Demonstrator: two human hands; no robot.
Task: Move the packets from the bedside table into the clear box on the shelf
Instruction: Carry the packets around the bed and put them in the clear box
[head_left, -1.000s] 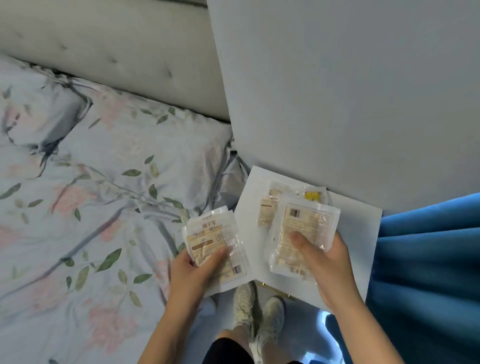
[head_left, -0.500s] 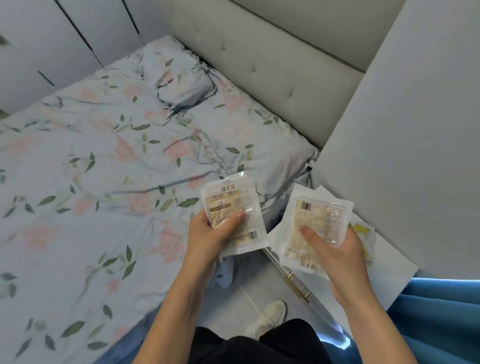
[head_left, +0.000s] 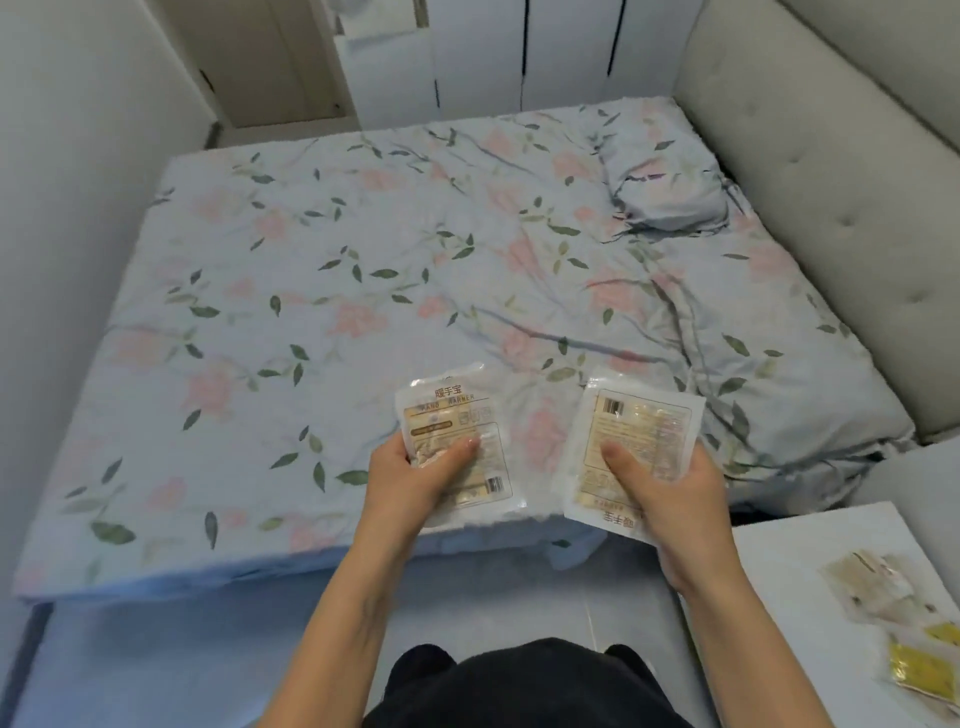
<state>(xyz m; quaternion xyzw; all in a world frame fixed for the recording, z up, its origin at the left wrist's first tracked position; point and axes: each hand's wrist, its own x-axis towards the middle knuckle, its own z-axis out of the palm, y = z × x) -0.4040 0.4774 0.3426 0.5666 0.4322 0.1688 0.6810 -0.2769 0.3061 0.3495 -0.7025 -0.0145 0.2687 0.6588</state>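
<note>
While standing beside the bed (head_left: 415, 270), left hand (head_left: 415, 486) fingers gripping one packet (head_left: 454, 415), right hand (head_left: 670, 493) fingers gripping another packet (head_left: 641, 431), more packets (head_left: 872, 582) lying on the table (head_left: 779, 597) right of the bed.

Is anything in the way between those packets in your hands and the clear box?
Cannot tell: no box or shelf is in view. Left hand and right hand each hold a packet over the bed.

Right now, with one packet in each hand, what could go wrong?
1. The left hand and right hand each hold a slippery packet near its lower part only; the grip might slip.
2. Packets left on the bedside table lie close to its edge and could be forgotten.
</note>
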